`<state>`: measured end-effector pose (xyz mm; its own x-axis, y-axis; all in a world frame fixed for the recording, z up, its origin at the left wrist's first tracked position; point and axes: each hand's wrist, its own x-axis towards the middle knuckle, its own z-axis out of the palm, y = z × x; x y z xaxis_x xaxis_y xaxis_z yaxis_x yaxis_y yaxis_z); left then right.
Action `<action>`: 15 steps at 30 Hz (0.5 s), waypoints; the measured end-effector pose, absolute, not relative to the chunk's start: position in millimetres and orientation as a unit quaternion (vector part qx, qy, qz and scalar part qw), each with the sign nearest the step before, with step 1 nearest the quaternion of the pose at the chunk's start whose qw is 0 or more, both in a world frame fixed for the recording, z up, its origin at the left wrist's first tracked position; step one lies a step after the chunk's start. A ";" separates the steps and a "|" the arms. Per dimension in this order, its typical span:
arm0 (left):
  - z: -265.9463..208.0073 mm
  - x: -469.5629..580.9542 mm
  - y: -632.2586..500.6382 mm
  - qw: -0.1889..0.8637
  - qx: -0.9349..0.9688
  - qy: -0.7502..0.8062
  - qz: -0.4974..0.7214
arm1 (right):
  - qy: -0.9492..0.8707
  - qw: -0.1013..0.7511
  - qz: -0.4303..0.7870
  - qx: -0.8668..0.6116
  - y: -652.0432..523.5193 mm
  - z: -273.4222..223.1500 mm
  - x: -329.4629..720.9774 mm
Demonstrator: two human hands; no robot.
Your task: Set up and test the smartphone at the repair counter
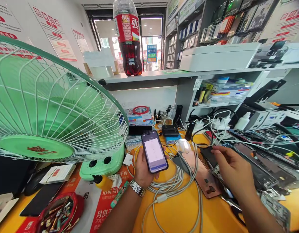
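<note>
A lit smartphone (154, 152) in a dark case rests in my left hand (141, 170), screen up, fingers wrapped round its edges. A white panel fills much of its screen. My right hand (234, 168) is over the parts on the right, thumb and forefinger pinched at the edge of a black flat piece (208, 156); whether they grip it is hard to see. Just left of that hand lies a pink phone back panel (205, 183). A coiled white cable (172, 181) is spread on the yellow tabletop between my hands. Scissors (235, 212) lie beneath my right forearm.
A green fan (59, 103) looms on the left. Below it sits a red bowl (78, 208) of cigarette butts. A cola bottle (128, 38) and a white printer (219, 56) stand on the raised shelf. Phone parts (258, 158) crowd the right side.
</note>
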<state>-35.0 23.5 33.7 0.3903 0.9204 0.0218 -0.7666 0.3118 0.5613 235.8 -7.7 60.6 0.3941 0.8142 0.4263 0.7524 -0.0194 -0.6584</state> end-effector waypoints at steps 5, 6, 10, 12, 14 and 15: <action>31.3 -33.6 22.2 0.794 0.259 0.153 0.528 | -0.619 0.296 -0.026 -0.727 34.7 71.0 241.1; 31.7 -33.7 22.1 0.794 0.261 0.155 0.526 | -0.638 0.256 -0.035 -0.725 44.1 72.6 240.8; 33.5 -34.9 21.8 0.797 0.261 0.157 0.522 | -0.665 0.161 -0.044 -0.727 73.2 76.7 239.3; 34.0 -35.6 22.0 0.798 0.260 0.150 0.523 | -0.675 0.139 -0.039 -0.723 78.4 76.9 237.7; 34.5 -36.3 22.2 0.798 0.257 0.149 0.525 | -0.690 0.119 -0.033 -0.713 75.0 76.0 234.9; 35.0 -36.7 22.2 0.797 0.256 0.152 0.526 | -0.698 0.111 -0.032 -0.706 70.1 75.5 233.6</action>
<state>-36.7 22.2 35.0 0.4009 0.9157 0.0268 -0.7604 0.3163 0.5673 233.6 70.1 75.5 0.0226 0.9796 0.1997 0.9936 0.0001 -0.1128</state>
